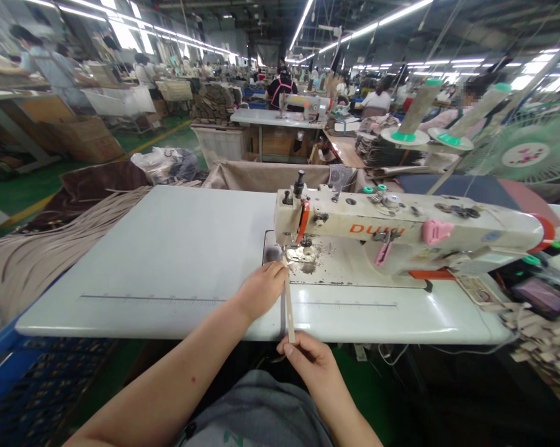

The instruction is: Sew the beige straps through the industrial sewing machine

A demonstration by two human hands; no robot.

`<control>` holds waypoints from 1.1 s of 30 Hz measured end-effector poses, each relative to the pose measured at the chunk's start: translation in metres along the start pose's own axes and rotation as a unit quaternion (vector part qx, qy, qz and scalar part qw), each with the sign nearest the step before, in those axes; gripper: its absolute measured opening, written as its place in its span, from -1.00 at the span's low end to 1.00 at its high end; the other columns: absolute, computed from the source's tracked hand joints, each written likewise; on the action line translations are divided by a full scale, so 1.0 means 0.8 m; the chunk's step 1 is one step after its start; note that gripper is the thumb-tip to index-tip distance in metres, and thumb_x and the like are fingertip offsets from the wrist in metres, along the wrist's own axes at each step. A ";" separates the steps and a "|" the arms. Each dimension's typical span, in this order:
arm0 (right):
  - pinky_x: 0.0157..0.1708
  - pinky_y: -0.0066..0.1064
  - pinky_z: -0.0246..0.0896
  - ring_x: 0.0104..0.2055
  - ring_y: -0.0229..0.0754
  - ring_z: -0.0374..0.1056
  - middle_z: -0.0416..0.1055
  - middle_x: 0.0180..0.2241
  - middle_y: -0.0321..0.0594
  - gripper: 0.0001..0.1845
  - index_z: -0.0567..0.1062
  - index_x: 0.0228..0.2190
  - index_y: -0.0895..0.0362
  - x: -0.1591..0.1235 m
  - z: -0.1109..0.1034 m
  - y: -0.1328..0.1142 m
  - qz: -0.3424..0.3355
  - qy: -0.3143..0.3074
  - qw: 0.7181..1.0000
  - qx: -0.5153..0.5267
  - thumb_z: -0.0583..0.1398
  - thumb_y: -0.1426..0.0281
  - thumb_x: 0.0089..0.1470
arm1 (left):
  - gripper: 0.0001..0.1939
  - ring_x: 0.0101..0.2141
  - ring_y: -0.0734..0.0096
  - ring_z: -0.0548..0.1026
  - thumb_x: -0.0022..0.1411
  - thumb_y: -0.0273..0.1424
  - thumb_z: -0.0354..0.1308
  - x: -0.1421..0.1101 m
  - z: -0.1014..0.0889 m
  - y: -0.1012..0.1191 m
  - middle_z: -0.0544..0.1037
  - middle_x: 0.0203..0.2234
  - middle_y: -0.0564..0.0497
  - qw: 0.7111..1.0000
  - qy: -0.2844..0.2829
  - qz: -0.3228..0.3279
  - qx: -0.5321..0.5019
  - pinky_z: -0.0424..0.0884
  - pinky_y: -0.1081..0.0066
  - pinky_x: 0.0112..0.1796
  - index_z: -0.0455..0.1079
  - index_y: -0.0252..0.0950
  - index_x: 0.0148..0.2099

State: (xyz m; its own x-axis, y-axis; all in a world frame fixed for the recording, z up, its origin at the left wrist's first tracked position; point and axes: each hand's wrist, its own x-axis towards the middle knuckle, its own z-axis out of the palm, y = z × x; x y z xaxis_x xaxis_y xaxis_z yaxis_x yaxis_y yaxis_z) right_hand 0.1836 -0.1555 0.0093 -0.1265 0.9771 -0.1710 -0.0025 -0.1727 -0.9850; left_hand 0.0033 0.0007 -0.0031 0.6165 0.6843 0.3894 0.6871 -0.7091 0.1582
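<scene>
A narrow beige strap (289, 310) runs from the needle area of the sewing machine (336, 230) toward me, down to the front edge of the table. Close to the presser foot, my left hand (267, 287) has its fingers closed on the strap's far part. My right hand (308, 355) pinches the near end between thumb and fingers, just off the table edge. The machine's needle and foot are partly hidden by its head and my left fingers.
The pale table (187, 248) bears a printed ruler line. Long beige strips (75, 248) hang at the left, above a blue crate (42, 385). More cut strips (545, 354) are piled at the right. Behind stand thread cones (417, 112) and a green fan (524, 152); other people work farther back.
</scene>
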 end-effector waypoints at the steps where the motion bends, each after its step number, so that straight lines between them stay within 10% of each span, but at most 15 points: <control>1: -0.15 -0.25 0.35 -0.25 -0.02 0.49 0.67 -0.31 -0.19 -0.60 0.79 -0.27 0.05 0.001 0.001 0.001 0.003 0.005 1.000 0.001 0.41 -0.03 0.28 | -0.85 0.05 0.09 0.65 0.52 -0.54 0.13 0.000 -0.001 0.000 0.64 0.00 -0.17 1.000 -0.001 -0.001 0.003 0.64 0.10 0.19 0.49 -0.28 0.03; 15: -0.19 -0.20 0.41 -0.26 0.05 0.53 0.63 -0.33 -0.22 -0.66 0.65 0.03 0.01 0.023 0.012 -0.029 -0.015 0.065 0.986 -0.155 0.35 0.31 0.22 | -0.83 0.05 0.11 0.66 0.52 -0.55 0.10 0.000 -0.004 0.001 0.63 0.02 -0.17 0.999 -0.003 -0.018 -0.030 0.65 0.12 0.17 0.47 -0.25 0.02; 23: -0.33 -0.20 0.19 -0.38 0.05 0.46 0.58 -0.22 0.06 -0.66 0.65 -0.05 0.12 -0.006 0.001 -0.029 -0.046 0.092 0.888 -0.447 0.08 0.41 0.40 | -0.89 0.09 0.10 0.66 0.55 -0.52 0.12 0.001 0.001 0.002 0.64 0.03 -0.17 1.000 0.001 -0.014 -0.013 0.63 0.09 0.22 0.47 -0.28 0.00; 28: -0.24 -0.18 0.24 -0.32 0.03 0.42 0.51 -0.35 -0.07 -0.64 0.57 -0.42 0.01 -0.002 -0.007 -0.036 0.004 0.068 0.968 -0.240 0.22 0.13 0.39 | -0.90 0.07 0.13 0.67 0.54 -0.51 0.17 0.001 0.001 0.004 0.64 0.05 -0.18 0.999 0.025 -0.017 -0.022 0.64 0.14 0.21 0.48 -0.28 0.02; 33: -0.49 -0.29 0.24 -0.54 -0.11 0.38 0.43 -0.54 -0.26 -0.27 0.60 -0.44 0.04 0.006 -0.006 -0.028 0.085 -0.010 0.992 -0.095 0.22 -0.37 0.21 | -0.85 0.07 0.12 0.67 0.50 -0.55 0.15 0.001 -0.003 0.003 0.64 0.04 -0.17 0.999 0.021 -0.011 -0.033 0.65 0.13 0.20 0.48 -0.27 0.02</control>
State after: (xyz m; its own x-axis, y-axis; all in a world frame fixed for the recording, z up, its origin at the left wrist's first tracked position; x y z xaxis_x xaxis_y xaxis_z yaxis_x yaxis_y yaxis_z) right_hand 0.1875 -0.1465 0.0305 -0.1296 0.9330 -0.3358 0.2064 -0.3059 -0.9294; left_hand 0.0048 -0.0008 -0.0006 0.5834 0.6931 0.4234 0.6728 -0.7044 0.2261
